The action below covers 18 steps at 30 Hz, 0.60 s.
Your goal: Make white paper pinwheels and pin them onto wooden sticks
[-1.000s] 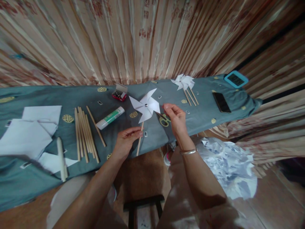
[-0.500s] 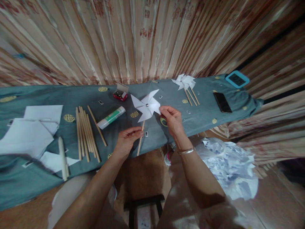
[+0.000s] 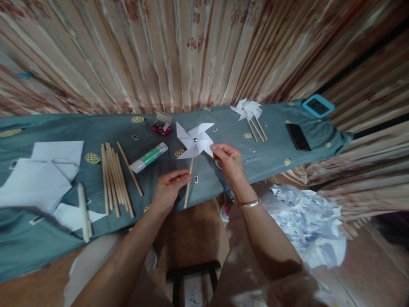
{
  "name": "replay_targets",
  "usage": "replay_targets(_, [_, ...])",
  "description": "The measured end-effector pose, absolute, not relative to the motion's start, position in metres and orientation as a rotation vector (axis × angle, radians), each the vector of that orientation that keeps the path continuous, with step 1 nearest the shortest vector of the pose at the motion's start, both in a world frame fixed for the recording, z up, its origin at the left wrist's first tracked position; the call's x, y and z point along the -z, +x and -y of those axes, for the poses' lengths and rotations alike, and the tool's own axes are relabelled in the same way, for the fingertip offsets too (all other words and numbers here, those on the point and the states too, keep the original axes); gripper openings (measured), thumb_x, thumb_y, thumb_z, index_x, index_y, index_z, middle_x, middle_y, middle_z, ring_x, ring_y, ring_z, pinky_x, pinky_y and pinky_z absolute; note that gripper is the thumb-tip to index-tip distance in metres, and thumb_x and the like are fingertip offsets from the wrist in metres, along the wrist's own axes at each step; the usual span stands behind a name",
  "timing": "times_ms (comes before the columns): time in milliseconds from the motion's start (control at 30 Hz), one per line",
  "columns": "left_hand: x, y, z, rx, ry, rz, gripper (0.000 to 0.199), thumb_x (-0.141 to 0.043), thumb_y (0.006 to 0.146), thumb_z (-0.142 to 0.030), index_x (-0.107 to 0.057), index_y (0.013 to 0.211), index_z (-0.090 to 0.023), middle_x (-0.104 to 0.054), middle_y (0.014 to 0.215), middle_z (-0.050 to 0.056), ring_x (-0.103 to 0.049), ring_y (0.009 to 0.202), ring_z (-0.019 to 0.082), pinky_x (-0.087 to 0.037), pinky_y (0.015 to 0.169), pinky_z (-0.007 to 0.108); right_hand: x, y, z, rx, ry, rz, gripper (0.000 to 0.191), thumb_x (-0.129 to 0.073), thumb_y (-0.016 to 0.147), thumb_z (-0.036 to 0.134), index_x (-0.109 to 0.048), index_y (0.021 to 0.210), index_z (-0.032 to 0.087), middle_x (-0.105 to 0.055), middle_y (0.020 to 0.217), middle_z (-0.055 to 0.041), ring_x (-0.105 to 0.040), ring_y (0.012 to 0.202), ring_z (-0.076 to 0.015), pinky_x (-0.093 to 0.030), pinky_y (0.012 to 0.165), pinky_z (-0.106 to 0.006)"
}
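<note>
A white paper pinwheel point(image 3: 195, 147) with a shiny pin at its centre stands upright over the table on a thin wooden stick point(image 3: 188, 187). My left hand point(image 3: 171, 187) pinches that stick below the blades. My right hand point(image 3: 229, 161), with a silver bangle on the wrist, has thumb and fingertips closed at the tip of the right blade. Left of the pinwheel lie a glue stick point(image 3: 149, 157) with a green label and an open red box point(image 3: 161, 124) of small dark pieces, perhaps pins.
Several wooden sticks point(image 3: 115, 181), white paper sheets point(image 3: 38, 179) and a pale pen-like tool point(image 3: 83, 211) lie on the left. Finished pinwheels point(image 3: 246, 110), a phone point(image 3: 298, 137) and a blue-framed digital timer point(image 3: 318, 106) are right. A bag of paper scraps point(image 3: 306, 221) sits below.
The pinwheel's blades have turned slightly on the pin, and my right hand has shifted a little left and down with the blade tip. My left hand stays on the stick.
</note>
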<state>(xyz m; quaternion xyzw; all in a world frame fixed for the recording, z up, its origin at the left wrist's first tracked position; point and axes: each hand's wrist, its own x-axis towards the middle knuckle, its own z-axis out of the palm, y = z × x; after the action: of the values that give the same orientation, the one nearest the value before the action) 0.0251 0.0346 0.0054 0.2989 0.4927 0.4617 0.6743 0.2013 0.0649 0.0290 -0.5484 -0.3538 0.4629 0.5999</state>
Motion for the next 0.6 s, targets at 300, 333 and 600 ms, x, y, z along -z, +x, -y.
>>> replay_targets(300, [-0.005,0.0251,-0.0342,-1.043,0.681,-1.094,0.05,-0.097,0.035,-0.045,-0.079,0.073,-0.018,-0.074,0.071,0.003,-0.062,0.064,0.014,-0.051,0.072,0.029,-0.0287,0.1972,-0.0619,-1.138,-1.24,0.812,0.027,-0.083,0.057,0.044,-0.07,0.063,0.022,-0.059,0.055,0.0039,-0.045,0.055,-0.0092,-0.037,0.058,-0.026])
replay_targets(333, [-0.005,0.0252,-0.0341,-1.045,0.673,-1.094,0.05,-0.097,0.034,-0.045,-0.079,0.072,-0.018,-0.074,0.07,0.003,-0.062,0.064,0.013,-0.051,0.071,0.028,-0.0288,0.1968,-0.0616,-1.142,-1.241,0.81,0.027,-0.083,0.057,0.044,-0.07,0.063,0.022,-0.059,0.054,0.004,-0.045,0.055,-0.0093,-0.037,0.058,-0.026])
replay_targets(600, [-0.0042,0.026,-0.0346,-1.046,0.623,-1.095,0.05,-0.098,0.031,-0.041,-0.079,0.072,-0.019,-0.075,0.069,0.002,-0.062,0.063,0.011,-0.05,0.068,0.024,-0.0308,0.1922,-0.0597,-1.198,-1.225,0.79,0.029,-0.086,0.055,0.045,-0.071,0.062,0.021,-0.06,0.054,0.0041,-0.047,0.055,-0.009,-0.038,0.059,-0.026])
